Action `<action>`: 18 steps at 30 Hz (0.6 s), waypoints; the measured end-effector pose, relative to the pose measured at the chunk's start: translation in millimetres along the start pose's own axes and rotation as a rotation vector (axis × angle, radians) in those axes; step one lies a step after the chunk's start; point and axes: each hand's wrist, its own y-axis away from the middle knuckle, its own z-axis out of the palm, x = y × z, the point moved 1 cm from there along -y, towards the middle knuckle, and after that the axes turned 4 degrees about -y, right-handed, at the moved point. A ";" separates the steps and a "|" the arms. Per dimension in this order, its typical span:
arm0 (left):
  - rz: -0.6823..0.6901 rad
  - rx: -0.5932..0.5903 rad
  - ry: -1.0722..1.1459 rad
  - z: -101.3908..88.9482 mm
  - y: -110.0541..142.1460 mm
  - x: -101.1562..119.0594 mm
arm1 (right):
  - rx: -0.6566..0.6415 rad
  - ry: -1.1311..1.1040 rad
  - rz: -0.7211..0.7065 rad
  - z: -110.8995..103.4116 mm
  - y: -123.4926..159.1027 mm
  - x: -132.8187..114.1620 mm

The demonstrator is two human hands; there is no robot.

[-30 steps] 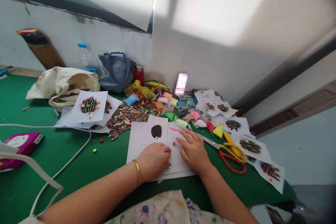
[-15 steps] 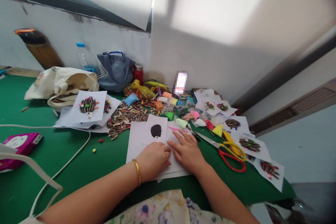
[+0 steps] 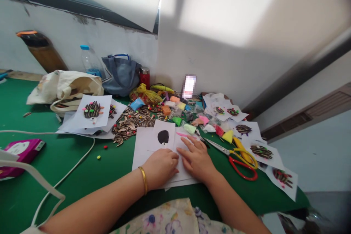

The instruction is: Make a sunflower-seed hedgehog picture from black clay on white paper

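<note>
A black hedgehog-like clay shape with a small pale face lies on a white card, on top of white paper sheets in front of me. My left hand rests on the paper just below it, fingers curled together; what they hold, if anything, is hidden. To its right, my right hand lies on the sheets with fingers spread and palm down. A thin pink strip lies just beyond its fingertips. Scissors with yellow and red handles lie to the right of this hand.
Sunflower seeds are heaped behind the paper, beside coloured clay packets. Finished seed pictures lie at left and right. Bags, a bottle and a phone stand by the wall. A white cable crosses the left.
My right hand has shifted very slightly to the right on the paper. My left hand and the things on the table look the same.
</note>
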 end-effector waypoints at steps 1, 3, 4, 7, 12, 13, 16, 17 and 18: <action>0.000 0.001 0.001 0.4 0.0 -0.1 | -0.001 0.017 0.026 0.6 -0.8 -0.1; 0.003 0.002 0.003 0.8 0.0 -0.2 | 0.023 0.053 0.110 0.3 -1.8 1.2; 0.004 0.001 0.004 0.9 0.0 -0.2 | 0.038 0.065 0.143 -0.5 -2.0 2.0; 0.001 0.000 0.000 0.5 -0.1 0.2 | 0.040 0.058 0.112 -1.7 -1.7 1.8; -0.006 -0.008 0.001 -0.2 -0.4 0.1 | 0.006 0.074 0.102 1.9 -2.9 -1.6; -0.006 -0.006 0.004 -0.1 -0.4 -0.1 | 0.013 0.086 0.137 2.3 -3.3 -1.2; -0.007 -0.001 0.009 0.4 -0.7 -0.2 | 0.039 0.102 0.197 2.5 -4.3 0.3; -0.006 0.000 0.008 0.7 -0.8 -0.1 | 0.041 0.100 0.195 2.6 -4.4 0.3; -0.006 -0.001 0.006 1.0 -0.9 0.1 | 0.037 0.096 0.184 2.8 -4.5 0.1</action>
